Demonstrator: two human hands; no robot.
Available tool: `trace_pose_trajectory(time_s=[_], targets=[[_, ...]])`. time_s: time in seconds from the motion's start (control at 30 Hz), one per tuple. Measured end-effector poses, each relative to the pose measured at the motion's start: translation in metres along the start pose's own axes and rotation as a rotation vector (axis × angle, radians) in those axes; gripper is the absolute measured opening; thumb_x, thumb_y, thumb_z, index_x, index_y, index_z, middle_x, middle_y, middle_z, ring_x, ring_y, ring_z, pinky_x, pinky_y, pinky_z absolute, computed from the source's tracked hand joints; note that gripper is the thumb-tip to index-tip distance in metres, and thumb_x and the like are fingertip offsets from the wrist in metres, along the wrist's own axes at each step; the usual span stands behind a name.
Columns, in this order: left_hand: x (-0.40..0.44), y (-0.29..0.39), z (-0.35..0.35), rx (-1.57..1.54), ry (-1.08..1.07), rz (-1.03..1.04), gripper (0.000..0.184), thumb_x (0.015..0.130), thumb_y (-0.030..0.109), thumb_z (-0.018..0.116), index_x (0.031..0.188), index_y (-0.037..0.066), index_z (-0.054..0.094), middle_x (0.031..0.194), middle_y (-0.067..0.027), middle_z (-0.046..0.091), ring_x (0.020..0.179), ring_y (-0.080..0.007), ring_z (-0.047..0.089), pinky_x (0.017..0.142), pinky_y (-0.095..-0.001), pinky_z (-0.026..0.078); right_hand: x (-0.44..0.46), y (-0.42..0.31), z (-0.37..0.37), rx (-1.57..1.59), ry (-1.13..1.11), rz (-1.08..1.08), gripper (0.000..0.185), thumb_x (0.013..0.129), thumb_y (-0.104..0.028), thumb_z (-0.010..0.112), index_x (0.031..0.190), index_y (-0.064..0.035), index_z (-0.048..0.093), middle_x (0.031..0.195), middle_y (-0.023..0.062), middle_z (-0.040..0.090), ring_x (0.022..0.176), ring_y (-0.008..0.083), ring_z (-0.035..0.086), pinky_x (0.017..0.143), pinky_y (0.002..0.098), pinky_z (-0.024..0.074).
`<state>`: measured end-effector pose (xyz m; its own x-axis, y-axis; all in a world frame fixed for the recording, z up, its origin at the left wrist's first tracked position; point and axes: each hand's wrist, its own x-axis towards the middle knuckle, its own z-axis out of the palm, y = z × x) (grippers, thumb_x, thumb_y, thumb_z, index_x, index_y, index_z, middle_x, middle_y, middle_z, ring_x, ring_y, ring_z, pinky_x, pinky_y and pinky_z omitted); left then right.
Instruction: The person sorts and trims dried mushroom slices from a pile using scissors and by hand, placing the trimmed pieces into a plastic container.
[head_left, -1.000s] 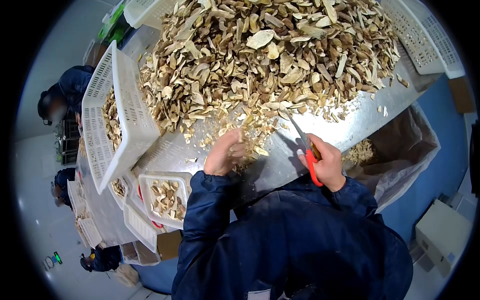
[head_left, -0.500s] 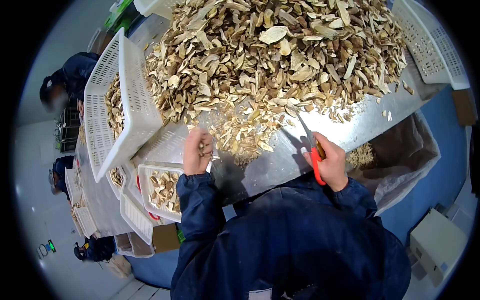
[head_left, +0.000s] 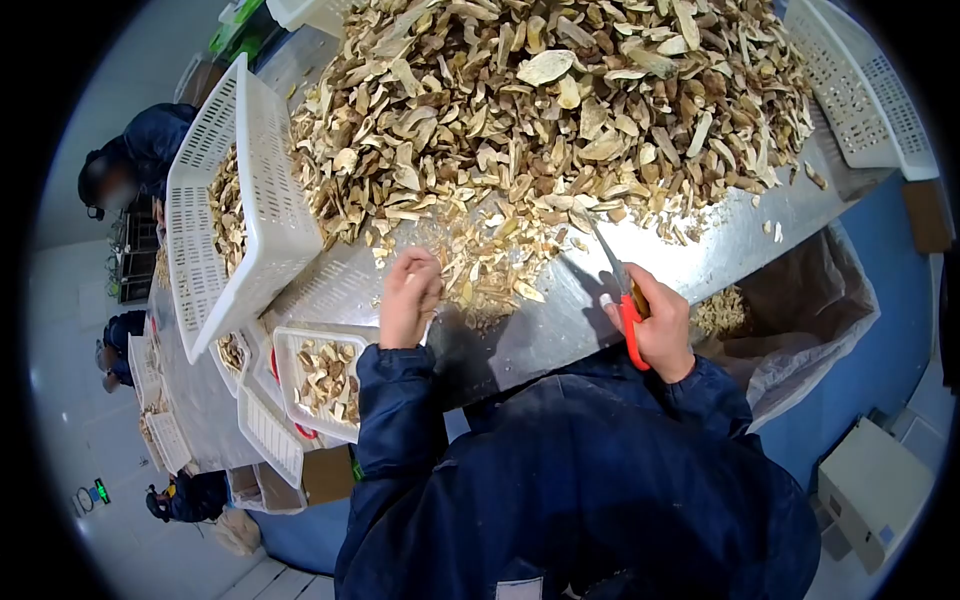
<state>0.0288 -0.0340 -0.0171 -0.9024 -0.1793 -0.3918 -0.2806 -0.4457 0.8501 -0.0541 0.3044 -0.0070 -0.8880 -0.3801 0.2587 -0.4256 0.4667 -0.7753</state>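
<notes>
In my right hand [head_left: 660,320] is a pair of scissors [head_left: 630,318] with red handles, its blades pointing up and left toward the edge of the heap. My left hand [head_left: 408,298] hovers over the metal table beside small broken bits, its fingers curled in. What they hold, if anything, is hidden. Beyond both hands rises a large heap of dried mushroom slices [head_left: 560,130], brown and cream. Below and left of my left hand, a small white tray [head_left: 285,365] contains more slices.
A tall white perforated basket [head_left: 280,205] with slices stands on the left, another basket [head_left: 850,95] at the far right. Under the table's right edge is a lined bin [head_left: 810,320] with crumbs inside. Co-workers in dark blue [head_left: 160,145] are along the left.
My left hand has shifted slightly right and up, its fingers now turned toward the small bits. My right hand and the scissors have stayed nearly still.
</notes>
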Motion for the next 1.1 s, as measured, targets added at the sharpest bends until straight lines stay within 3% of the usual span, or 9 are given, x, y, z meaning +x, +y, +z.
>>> trace_pose_trajectory(time_s=[0.1, 0.37, 0.4, 0.5, 0.63, 0.67, 0.77, 0.97, 1.1], targets=[[-0.016, 0.008, -0.001, -0.342, 0.171, 0.04, 0.015, 0.089, 0.004, 0.054, 0.104, 0.005, 0.052, 0.076, -0.0017, 0.053, 0.067, -0.0079, 0.05, 0.045, -0.0183, 0.034, 0.0, 0.0, 0.001, 0.004, -0.014, 0.027, 0.048, 0.068, -0.016, 0.081, 0.11, -0.0041, 0.063, 0.066, 0.0112, 0.057, 0.057, 0.0266, 0.057, 0.053, 0.035, 0.0451], [-0.019, -0.002, 0.016, 0.113, 0.121, -0.018, 0.008, 0.092, 0.007, 0.058, 0.098, 0.003, 0.062, 0.071, -0.0012, 0.055, 0.057, -0.0063, 0.045, 0.046, -0.0183, 0.03, 0.001, -0.001, 0.001, 0.005, -0.004, 0.015, 0.048, 0.067, -0.015, 0.081, 0.11, -0.0041, 0.063, 0.065, 0.0112, 0.057, 0.056, 0.0264, 0.057, 0.053, 0.0346, 0.045], [-0.019, 0.002, 0.024, 0.303, 0.183, -0.078, 0.012, 0.088, 0.01, 0.063, 0.097, 0.002, 0.065, 0.072, -0.003, 0.058, 0.062, -0.0097, 0.052, 0.051, -0.0218, 0.038, 0.001, -0.001, 0.001, 0.001, -0.003, 0.013, 0.048, 0.067, -0.015, 0.081, 0.11, -0.0041, 0.063, 0.065, 0.0112, 0.057, 0.056, 0.0264, 0.057, 0.053, 0.0346, 0.045], [-0.007, -0.015, 0.041, 0.916, 0.201, 0.362, 0.017, 0.082, 0.013, 0.068, 0.095, 0.001, 0.066, 0.075, -0.0068, 0.063, 0.071, -0.0157, 0.059, 0.062, -0.0276, 0.046, 0.001, -0.001, 0.001, -0.006, -0.016, 0.018, 0.048, 0.067, -0.016, 0.081, 0.111, -0.0041, 0.063, 0.065, 0.0114, 0.057, 0.056, 0.0264, 0.057, 0.053, 0.0347, 0.0449], [0.005, -0.021, 0.067, 1.173, 0.256, 0.396, 0.02, 0.079, 0.019, 0.068, 0.09, 0.002, 0.069, 0.087, -0.0158, 0.067, 0.082, -0.031, 0.064, 0.074, -0.0355, 0.049, 0.001, -0.002, 0.001, -0.006, -0.018, 0.015, 0.048, 0.068, -0.016, 0.081, 0.111, -0.0043, 0.063, 0.064, 0.0114, 0.056, 0.056, 0.0263, 0.056, 0.053, 0.0349, 0.0446], [0.008, -0.026, 0.068, 1.171, 0.269, 0.385, 0.022, 0.08, 0.02, 0.067, 0.092, 0.002, 0.07, 0.087, -0.0182, 0.067, 0.084, -0.0354, 0.063, 0.075, -0.0372, 0.05, 0.001, -0.002, 0.001, -0.002, -0.007, 0.01, 0.048, 0.068, -0.016, 0.081, 0.111, -0.0043, 0.063, 0.064, 0.0114, 0.056, 0.055, 0.0262, 0.056, 0.053, 0.035, 0.0445], [0.016, -0.031, 0.056, 1.102, 0.224, 0.421, 0.018, 0.081, 0.015, 0.066, 0.09, 0.0, 0.069, 0.079, -0.0117, 0.065, 0.067, -0.0201, 0.06, 0.06, -0.0285, 0.045, 0.0, -0.001, 0.0, 0.003, -0.003, 0.019, 0.049, 0.068, -0.016, 0.081, 0.111, -0.0044, 0.063, 0.064, 0.0115, 0.056, 0.056, 0.0261, 0.056, 0.053, 0.0349, 0.0446], [-0.003, -0.006, 0.047, 0.26, 0.212, -0.121, 0.018, 0.09, 0.013, 0.059, 0.101, 0.001, 0.065, 0.071, 0.0039, 0.052, 0.058, -0.0012, 0.041, 0.048, -0.0165, 0.028, 0.001, 0.0, 0.001, 0.006, -0.01, 0.024, 0.049, 0.068, -0.016, 0.081, 0.111, -0.0045, 0.063, 0.065, 0.0117, 0.057, 0.056, 0.0261, 0.056, 0.053, 0.035, 0.0447], [-0.004, -0.011, 0.038, 0.138, 0.138, -0.126, 0.019, 0.094, 0.017, 0.056, 0.106, 0.002, 0.059, 0.076, 0.0022, 0.048, 0.062, -0.0041, 0.04, 0.048, -0.0166, 0.029, 0.002, 0.0, 0.001, 0.02, -0.01, 0.032, 0.048, 0.068, -0.017, 0.081, 0.111, -0.0046, 0.063, 0.065, 0.0115, 0.056, 0.056, 0.0263, 0.056, 0.053, 0.0353, 0.0444]])
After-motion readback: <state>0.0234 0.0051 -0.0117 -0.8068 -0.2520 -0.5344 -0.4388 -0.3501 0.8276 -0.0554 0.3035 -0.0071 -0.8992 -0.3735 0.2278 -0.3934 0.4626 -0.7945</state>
